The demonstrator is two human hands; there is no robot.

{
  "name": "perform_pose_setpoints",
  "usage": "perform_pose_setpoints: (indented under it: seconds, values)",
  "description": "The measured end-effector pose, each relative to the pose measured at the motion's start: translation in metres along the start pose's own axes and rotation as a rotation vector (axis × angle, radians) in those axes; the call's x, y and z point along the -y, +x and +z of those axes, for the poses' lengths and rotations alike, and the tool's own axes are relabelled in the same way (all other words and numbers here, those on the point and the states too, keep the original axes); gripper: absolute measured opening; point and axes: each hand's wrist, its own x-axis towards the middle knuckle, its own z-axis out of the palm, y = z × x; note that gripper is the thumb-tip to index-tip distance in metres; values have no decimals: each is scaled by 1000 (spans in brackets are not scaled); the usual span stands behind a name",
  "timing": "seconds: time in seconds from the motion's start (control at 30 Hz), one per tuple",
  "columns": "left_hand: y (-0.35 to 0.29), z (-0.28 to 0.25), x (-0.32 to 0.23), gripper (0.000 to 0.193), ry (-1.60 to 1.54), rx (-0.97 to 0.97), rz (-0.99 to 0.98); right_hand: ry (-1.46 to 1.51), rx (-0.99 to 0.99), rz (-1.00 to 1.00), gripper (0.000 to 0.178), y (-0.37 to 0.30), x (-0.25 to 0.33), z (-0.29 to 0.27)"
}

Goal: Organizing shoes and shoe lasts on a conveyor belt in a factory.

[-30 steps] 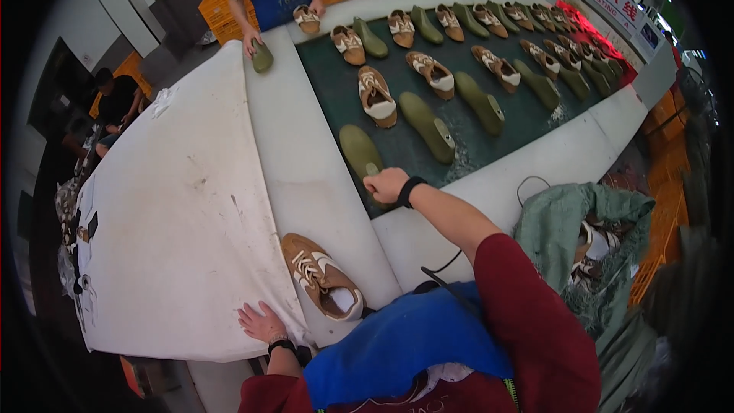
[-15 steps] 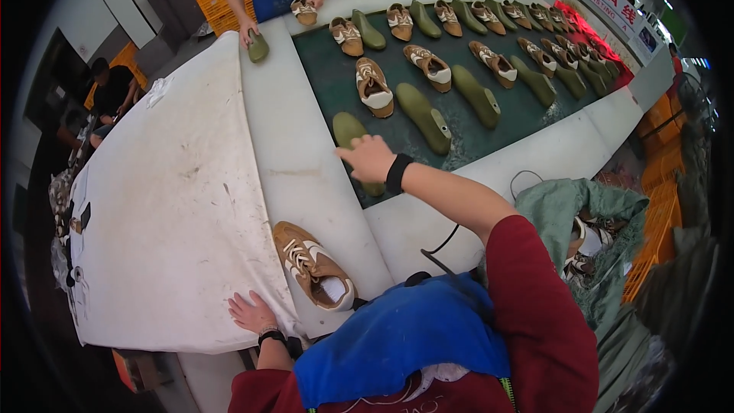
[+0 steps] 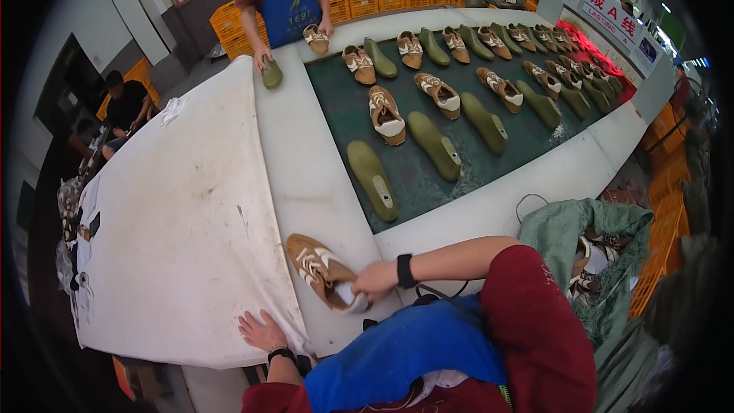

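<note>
A brown sneaker [image 3: 313,258] with cream laces and side stripes lies in front of me on the white table edge, its toe pointing away to the left. My right hand [image 3: 375,281] is closed on its heel collar, the fingertips partly hidden at the opening. A white lining shows inside the shoe. My left hand [image 3: 262,330] rests flat on the white cloth [image 3: 183,260], fingers spread, holding nothing. Beyond, on the dark green conveyor belt [image 3: 405,199], the nearest green shoe last [image 3: 372,176] lies beside another brown sneaker [image 3: 387,116].
Several sneakers and green lasts stand in rows along the belt. Across the table a co-worker in a blue apron [image 3: 289,4] holds a last [image 3: 271,73] and a sneaker [image 3: 316,38]. At right, a green sack [image 3: 562,222] holds more shoes, near orange crates [image 3: 664,222].
My right hand has left the nearest green last on the belt and come back to the sneaker's heel. My left hand stays flat on the cloth. The view has shifted slightly.
</note>
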Motion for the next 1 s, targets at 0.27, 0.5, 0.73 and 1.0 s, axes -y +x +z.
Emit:
perform_pose_setpoints:
  seconds: [0.27,0.5,0.73,1.0]
  values:
    - [7,5,-7,52,34,1,36,-5,-287,227,37,-63,-42,-60]
    - [7,12,1,51,53,-26,31,1814,-717,-698,35,-118,-7,-157]
    - [11,12,2,52,81,-25,51,1458,-410,-1465,52,-152,44,-190]
    - [11,13,-6,51,69,-33,48,1310,-459,-1361,33,-157,69,-195]
